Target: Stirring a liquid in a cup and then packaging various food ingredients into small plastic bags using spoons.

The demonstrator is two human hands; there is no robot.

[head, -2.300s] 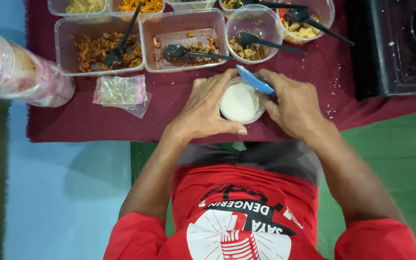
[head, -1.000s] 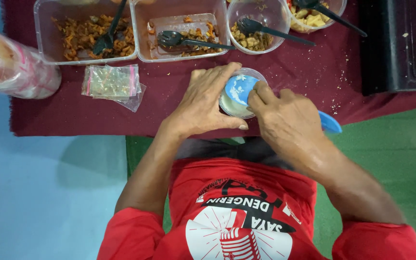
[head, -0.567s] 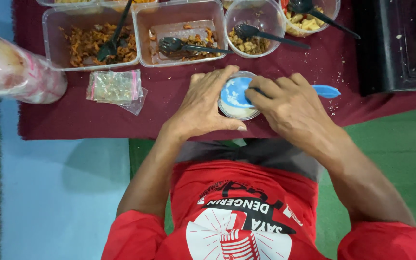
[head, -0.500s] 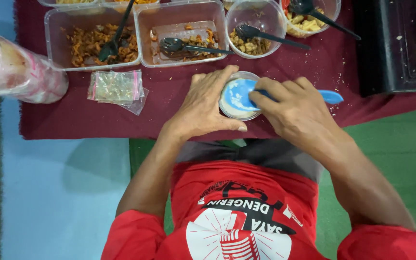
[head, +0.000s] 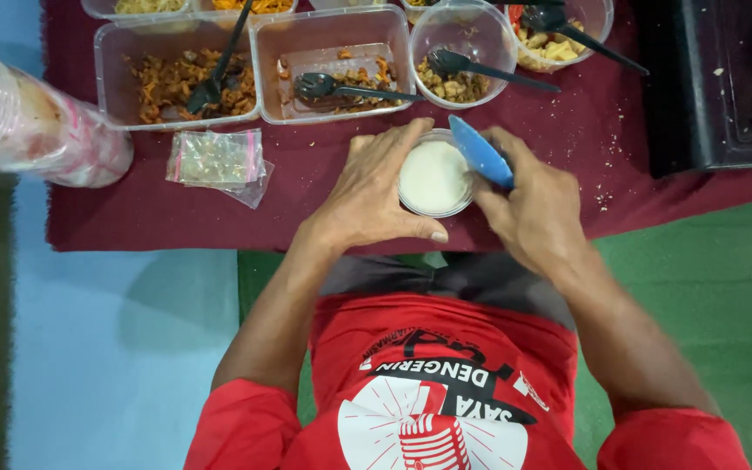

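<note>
A small clear round cup (head: 433, 179) filled with white rice sits on the dark red cloth (head: 306, 200). My left hand (head: 372, 196) curls around the cup's left side and holds it. My right hand (head: 537, 209) grips a blue plastic rice paddle (head: 480, 151), whose blade is lifted off the rice and tilted on edge at the cup's right rim.
Behind the cup stand clear tubs of food with black spoons: fried shreds (head: 180, 83), a nearly bare tub (head: 332, 70), a round bowl (head: 463, 61). A small zip bag (head: 217, 162) lies left. A pink-striped roll (head: 32, 126) lies far left, a black stove (head: 724, 78) right.
The blue paddle was pressed flat on the rice half a second ago. Now my right hand has turned it up on edge, off the rice surface. My left hand stayed put.
</note>
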